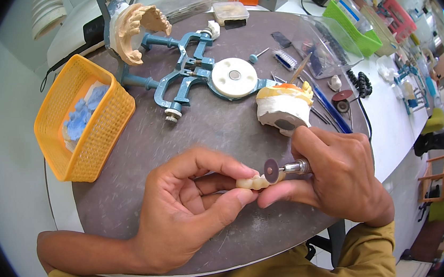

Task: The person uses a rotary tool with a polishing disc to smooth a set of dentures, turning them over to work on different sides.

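Between the thumb and forefinger of my left hand [191, 203] I pinch a dental bridge [253, 183], a short curved row of tooth-coloured crowns. My right hand [337, 173] is closed round a rotary handpiece [300, 166] with a silver nose. A small dark cutting disc [271, 170] sits at its tip, right in front of the bridge; whether the two touch I cannot tell. My right thumb reaches under the disc towards the bridge's right end. Just beyond my right hand stands a white plaster dental model [284, 106] with a yellow upper part.
A blue articulator [186, 70] lies across the far table, with a beige jaw cast [134, 34] and a white round plate [234, 77]. An orange basket [87, 157] with blue pieces stands left. Brush [285, 60], blue pen [331, 106] and green tray [353, 27] are at right.
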Demonstrator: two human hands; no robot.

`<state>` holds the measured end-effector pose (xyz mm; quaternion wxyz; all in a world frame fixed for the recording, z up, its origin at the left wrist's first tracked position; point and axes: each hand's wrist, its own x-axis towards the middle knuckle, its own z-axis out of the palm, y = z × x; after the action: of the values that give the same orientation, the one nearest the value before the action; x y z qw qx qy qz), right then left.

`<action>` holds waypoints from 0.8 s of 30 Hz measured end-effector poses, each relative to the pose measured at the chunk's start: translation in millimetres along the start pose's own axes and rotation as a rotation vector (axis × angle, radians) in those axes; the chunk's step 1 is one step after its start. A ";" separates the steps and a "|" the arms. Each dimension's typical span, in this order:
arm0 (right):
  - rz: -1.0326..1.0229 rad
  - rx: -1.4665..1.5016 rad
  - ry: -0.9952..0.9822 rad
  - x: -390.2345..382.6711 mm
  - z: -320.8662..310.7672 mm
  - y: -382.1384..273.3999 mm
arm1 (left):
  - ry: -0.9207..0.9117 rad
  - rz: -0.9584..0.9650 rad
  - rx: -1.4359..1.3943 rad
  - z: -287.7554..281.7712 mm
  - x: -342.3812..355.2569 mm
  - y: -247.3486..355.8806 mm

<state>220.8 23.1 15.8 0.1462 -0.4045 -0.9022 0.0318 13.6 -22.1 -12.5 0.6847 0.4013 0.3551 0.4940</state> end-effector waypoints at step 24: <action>0.010 0.014 -0.013 -0.2 2.1 0.6 | -0.016 0.031 -0.027 -1.0 -0.3 -3.3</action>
<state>220.7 23.5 13.6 0.1430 -0.4076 -0.9009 0.0416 14.0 -22.8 -15.9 0.6853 0.4012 0.3367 0.5060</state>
